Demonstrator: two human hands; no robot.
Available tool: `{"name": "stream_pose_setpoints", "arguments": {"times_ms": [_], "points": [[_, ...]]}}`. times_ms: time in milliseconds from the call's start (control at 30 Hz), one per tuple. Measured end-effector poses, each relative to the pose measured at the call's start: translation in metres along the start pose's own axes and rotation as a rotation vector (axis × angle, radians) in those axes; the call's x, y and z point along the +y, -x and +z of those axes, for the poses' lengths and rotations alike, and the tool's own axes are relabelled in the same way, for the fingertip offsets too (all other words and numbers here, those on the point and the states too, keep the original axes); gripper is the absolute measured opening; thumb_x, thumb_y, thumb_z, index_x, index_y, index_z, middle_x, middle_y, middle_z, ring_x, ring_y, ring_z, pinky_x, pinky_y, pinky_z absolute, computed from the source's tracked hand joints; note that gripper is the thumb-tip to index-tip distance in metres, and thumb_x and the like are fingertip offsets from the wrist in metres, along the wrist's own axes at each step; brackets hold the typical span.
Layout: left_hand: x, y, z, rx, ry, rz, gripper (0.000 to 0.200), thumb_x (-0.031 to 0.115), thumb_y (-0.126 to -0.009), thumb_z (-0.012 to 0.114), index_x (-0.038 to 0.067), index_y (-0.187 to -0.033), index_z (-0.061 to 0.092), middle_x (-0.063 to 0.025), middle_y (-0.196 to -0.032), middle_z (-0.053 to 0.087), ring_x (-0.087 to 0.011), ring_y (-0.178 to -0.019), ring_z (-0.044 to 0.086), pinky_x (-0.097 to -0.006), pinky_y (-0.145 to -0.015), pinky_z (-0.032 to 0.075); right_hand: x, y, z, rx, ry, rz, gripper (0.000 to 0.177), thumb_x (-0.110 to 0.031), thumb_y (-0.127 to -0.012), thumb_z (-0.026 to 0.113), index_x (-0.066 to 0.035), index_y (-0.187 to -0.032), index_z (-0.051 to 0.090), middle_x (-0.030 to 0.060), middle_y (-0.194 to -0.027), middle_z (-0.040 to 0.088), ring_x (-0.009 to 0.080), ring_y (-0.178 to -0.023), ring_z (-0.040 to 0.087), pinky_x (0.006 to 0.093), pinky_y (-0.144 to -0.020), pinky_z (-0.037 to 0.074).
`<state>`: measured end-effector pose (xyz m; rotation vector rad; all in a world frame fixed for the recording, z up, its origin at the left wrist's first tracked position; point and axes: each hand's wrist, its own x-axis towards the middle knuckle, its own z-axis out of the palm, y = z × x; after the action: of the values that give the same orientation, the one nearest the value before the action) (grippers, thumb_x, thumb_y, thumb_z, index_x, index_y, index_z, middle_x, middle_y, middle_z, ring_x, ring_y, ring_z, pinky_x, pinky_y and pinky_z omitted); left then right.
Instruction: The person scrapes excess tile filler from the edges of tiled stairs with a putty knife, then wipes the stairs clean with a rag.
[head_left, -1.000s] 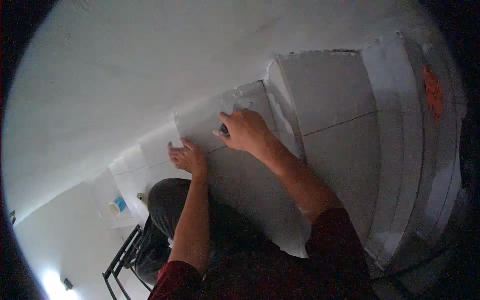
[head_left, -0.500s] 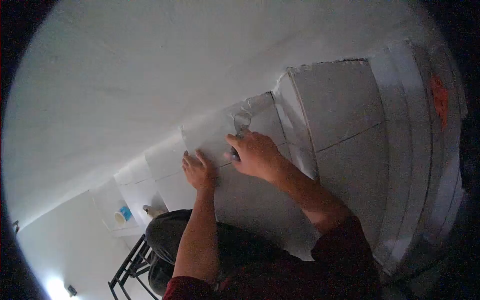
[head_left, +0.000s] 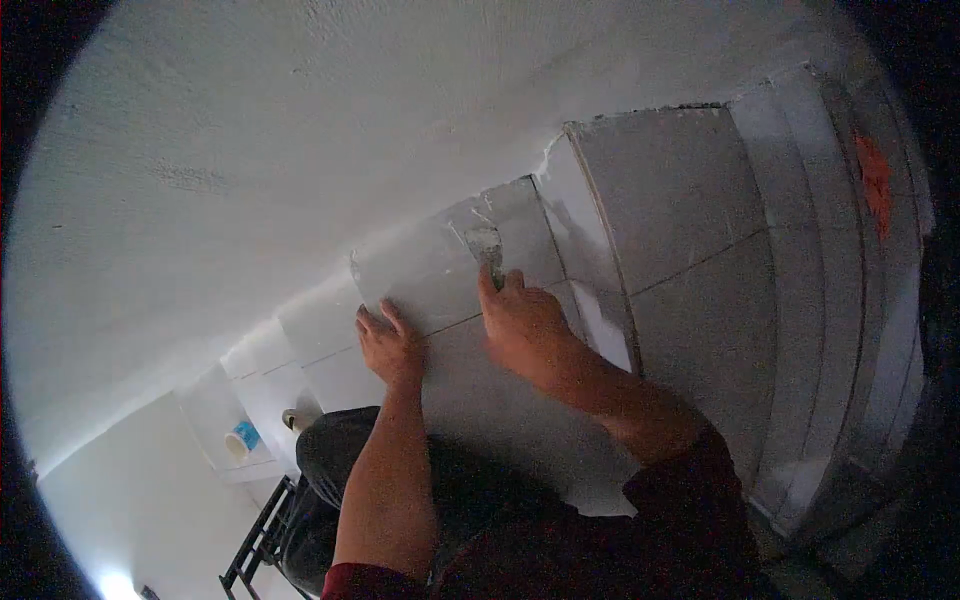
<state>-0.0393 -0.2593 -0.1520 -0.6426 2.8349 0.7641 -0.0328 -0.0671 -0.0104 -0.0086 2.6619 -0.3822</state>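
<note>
My right hand (head_left: 528,325) is closed around a putty knife (head_left: 484,243), its index finger stretched along the tool toward the blade. The blade lies against a grey tiled step (head_left: 410,270), close to the wall, beside white smears on the tile. The knife's handle is mostly hidden in my palm. To the left, my left hand (head_left: 393,348) rests on the same tile near the step's edge, fingers apart and holding nothing. A rough white line marks the joint where the white wall (head_left: 300,150) meets the steps.
More tiled steps (head_left: 690,200) rise to the right, one bearing an orange patch (head_left: 873,185). Down at lower left, a blue-and-white container (head_left: 241,439) lies on its side. A black metal railing (head_left: 256,535) stands beside my bent leg (head_left: 340,450).
The putty knife has turned slightly in my right hand, and my index finger now extends along it. My left hand stays on the tile. The whole view has shifted a little.
</note>
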Motion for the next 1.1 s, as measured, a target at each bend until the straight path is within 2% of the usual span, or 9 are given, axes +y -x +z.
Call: {"name": "stream_pose_setpoints", "arguments": {"times_ms": [100, 200, 267, 367, 500, 733, 800, 933, 1100], "points": [[-0.009, -0.003, 0.006, 0.056, -0.027, 0.007, 0.068, 0.052, -0.103, 0.04, -0.004, -0.141, 0.044, -0.0295, -0.132, 0.057, -0.0468, -0.117, 0.058, -0.0525, -0.097, 0.047, 0.002, -0.006, -0.009, -0.013, -0.057, -0.021, 0.051, -0.021, -0.098, 0.055, 0.011, -0.137, 0.046, 0.025, -0.085, 0.068, 0.0385, -0.074, 0.07, 0.0479, -0.068, 0.058], [0.0, -0.006, -0.002, -0.042, -0.041, -0.071, 0.068, 0.053, -0.103, 0.039, -0.003, -0.141, 0.046, -0.0295, -0.123, 0.062, -0.0476, -0.111, 0.061, -0.0536, -0.093, 0.049, -0.001, -0.002, -0.028, 0.051, -0.032, 0.045, 0.048, -0.023, -0.099, 0.053, 0.01, -0.134, 0.05, 0.0229, -0.08, 0.069, 0.0366, -0.074, 0.071, 0.0492, -0.069, 0.058], [0.008, -0.006, -0.011, -0.142, -0.094, -0.133, 0.068, 0.053, -0.102, 0.038, -0.002, -0.141, 0.046, -0.0289, -0.114, 0.067, -0.0476, -0.105, 0.064, -0.0541, -0.09, 0.049, 0.005, 0.005, -0.047, 0.011, -0.006, 0.014, 0.047, -0.022, -0.099, 0.052, 0.01, -0.134, 0.05, 0.0231, -0.082, 0.069, 0.0365, -0.075, 0.071, 0.0491, -0.069, 0.058], [0.009, -0.004, -0.013, -0.103, -0.087, -0.117, 0.069, 0.054, -0.102, 0.039, -0.002, -0.142, 0.046, -0.0304, -0.109, 0.068, -0.0476, -0.103, 0.065, -0.0538, -0.089, 0.05, 0.016, -0.005, -0.055, -0.075, 0.084, -0.042, 0.048, -0.02, -0.098, 0.052, 0.01, -0.135, 0.05, 0.0242, -0.085, 0.07, 0.0366, -0.077, 0.072, 0.0487, -0.069, 0.058], [0.012, -0.005, -0.011, -0.074, -0.05, -0.12, 0.071, 0.055, -0.102, 0.039, -0.002, -0.143, 0.045, -0.0321, -0.109, 0.067, -0.0479, -0.103, 0.065, -0.0545, -0.09, 0.049, 0.021, -0.023, -0.046, -0.075, 0.165, -0.031, 0.051, -0.019, -0.097, 0.053, 0.01, -0.138, 0.047, 0.027, -0.091, 0.069, 0.0375, -0.081, 0.072, 0.0469, -0.07, 0.058], [0.004, -0.006, -0.006, -0.076, -0.062, -0.112, 0.074, 0.057, -0.101, 0.038, -0.004, -0.142, 0.045, -0.0314, -0.111, 0.067, -0.0484, -0.105, 0.063, -0.0547, -0.093, 0.048, 0.032, -0.016, -0.057, 0.003, 0.189, -0.035, 0.051, -0.01, -0.09, 0.053, 0.016, -0.134, 0.048, 0.0249, -0.087, 0.071, 0.0372, -0.08, 0.072, 0.0471, -0.07, 0.059], [0.006, -0.006, -0.008, -0.109, -0.064, -0.127, 0.074, 0.057, -0.101, 0.039, -0.005, -0.142, 0.044, -0.0317, -0.111, 0.066, -0.0482, -0.105, 0.063, -0.0542, -0.092, 0.048, 0.036, -0.022, -0.059, -0.169, 0.064, 0.002, 0.053, -0.009, -0.089, 0.053, 0.019, -0.134, 0.046, 0.0264, -0.088, 0.071, 0.0378, -0.08, 0.072, 0.0472, -0.07, 0.059], [0.007, -0.005, -0.007, -0.065, -0.075, -0.11, 0.076, 0.057, -0.101, 0.039, -0.005, -0.144, 0.044, -0.032, -0.112, 0.066, -0.0471, -0.106, 0.064, -0.0531, -0.092, 0.048, 0.032, -0.02, -0.059, -0.212, 0.098, -0.048, 0.054, -0.008, -0.089, 0.052, 0.022, -0.133, 0.045, 0.0265, -0.087, 0.071, 0.0383, -0.079, 0.072, 0.0482, -0.069, 0.059], [0.002, -0.003, -0.001, -0.068, -0.101, -0.114, 0.075, 0.056, -0.101, 0.041, -0.005, -0.144, 0.044, -0.0317, -0.112, 0.066, -0.0466, -0.106, 0.064, -0.0526, -0.092, 0.048, 0.03, -0.031, -0.045, -0.098, 0.028, -0.008, 0.054, -0.007, -0.088, 0.054, 0.024, -0.131, 0.045, 0.0249, -0.083, 0.071, 0.0392, -0.075, 0.072, 0.0496, -0.068, 0.059]]}}
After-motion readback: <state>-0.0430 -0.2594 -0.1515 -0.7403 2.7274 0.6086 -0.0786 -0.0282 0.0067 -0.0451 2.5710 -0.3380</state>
